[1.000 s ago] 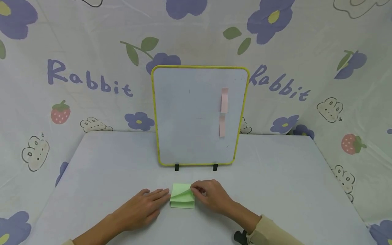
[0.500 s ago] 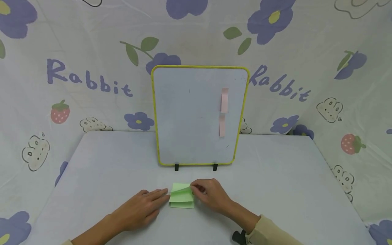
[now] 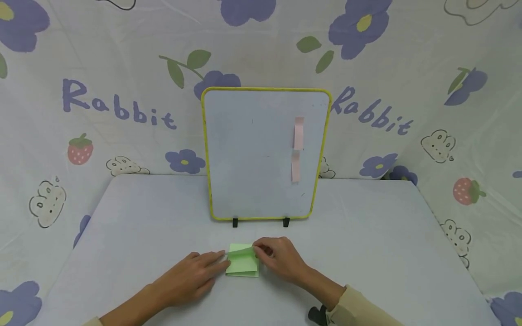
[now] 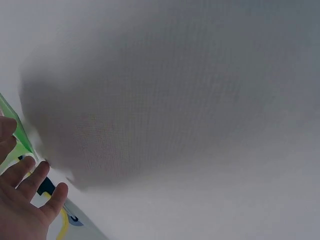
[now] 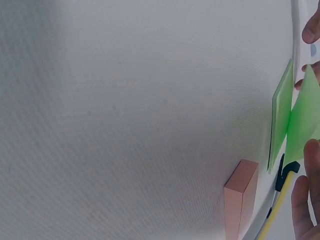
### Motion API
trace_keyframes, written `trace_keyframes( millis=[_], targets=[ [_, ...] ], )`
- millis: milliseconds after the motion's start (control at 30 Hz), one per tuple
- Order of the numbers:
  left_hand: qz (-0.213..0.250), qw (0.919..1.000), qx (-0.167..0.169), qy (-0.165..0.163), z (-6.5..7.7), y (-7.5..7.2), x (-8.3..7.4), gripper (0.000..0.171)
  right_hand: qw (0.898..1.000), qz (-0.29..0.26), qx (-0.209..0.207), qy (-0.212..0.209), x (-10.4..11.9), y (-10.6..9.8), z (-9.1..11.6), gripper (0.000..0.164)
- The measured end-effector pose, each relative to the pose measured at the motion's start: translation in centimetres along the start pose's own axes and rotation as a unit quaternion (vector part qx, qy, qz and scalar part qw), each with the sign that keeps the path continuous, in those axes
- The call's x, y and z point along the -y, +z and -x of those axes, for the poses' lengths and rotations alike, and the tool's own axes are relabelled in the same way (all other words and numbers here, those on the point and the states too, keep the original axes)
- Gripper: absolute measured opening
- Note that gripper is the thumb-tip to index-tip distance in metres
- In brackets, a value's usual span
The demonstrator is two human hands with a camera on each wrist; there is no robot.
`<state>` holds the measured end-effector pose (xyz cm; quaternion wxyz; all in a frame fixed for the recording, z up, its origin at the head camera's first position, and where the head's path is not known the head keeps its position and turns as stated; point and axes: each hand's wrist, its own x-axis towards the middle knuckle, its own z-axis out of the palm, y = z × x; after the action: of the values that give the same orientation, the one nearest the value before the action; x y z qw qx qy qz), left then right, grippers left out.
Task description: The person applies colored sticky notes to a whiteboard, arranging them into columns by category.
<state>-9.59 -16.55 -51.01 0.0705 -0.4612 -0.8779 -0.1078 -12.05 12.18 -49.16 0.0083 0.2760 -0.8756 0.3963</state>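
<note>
A pad of light-green sticky notes [image 5: 281, 117] lies on the white table in front of the whiteboard. My right hand [image 3: 281, 260] pinches a green sticky note [image 3: 242, 262] by its upper right corner, between thumb and fingers. That sheet is bent and stands away from the pad in the right wrist view. At the left side of the pad, my left hand [image 3: 191, 274] has its fingers extended, with the fingertips right at the sheet's left edge. The left wrist view shows the spread fingers of this left hand [image 4: 22, 205] near the green paper.
A yellow-framed whiteboard [image 3: 253, 181] stands behind the pad on black feet, bearing two pink strips [image 3: 298, 133] on its right side. A thick pink block [image 5: 242, 195] sits near the right hand. A dark object [image 3: 317, 315] shows by the right sleeve.
The held sheet has come further off the pad, its upper edge now straighter and its lower edge nearer the front. The left fingertips have shifted slightly right, to the paper.
</note>
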Motion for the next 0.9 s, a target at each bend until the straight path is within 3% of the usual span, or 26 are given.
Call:
trace_keyframes(
  millis=[267,567,733,900],
  targets=[
    [-0.035,0.9991,0.02,0.014,-0.2,0.2,-0.3,0.041,1.0,-0.003,-0.005,0.005,0.3,-0.1,-0.3,0.012],
    [-0.08,0.9953,0.011,0.054,-1.0,0.1,-0.5,0.035,0.999,-0.023,-0.029,0.02,0.0,-0.3,-0.8,0.013],
    [-0.073,0.9955,0.026,0.055,-1.4,-0.2,-0.3,0.031,0.997,-0.063,-0.031,0.032,-0.1,-0.4,-1.1,0.013],
    [-0.028,0.9977,0.051,0.036,-2.0,-0.7,-0.2,0.026,0.996,-0.083,-0.039,0.023,-0.1,-0.7,-1.3,0.012]
  ],
)
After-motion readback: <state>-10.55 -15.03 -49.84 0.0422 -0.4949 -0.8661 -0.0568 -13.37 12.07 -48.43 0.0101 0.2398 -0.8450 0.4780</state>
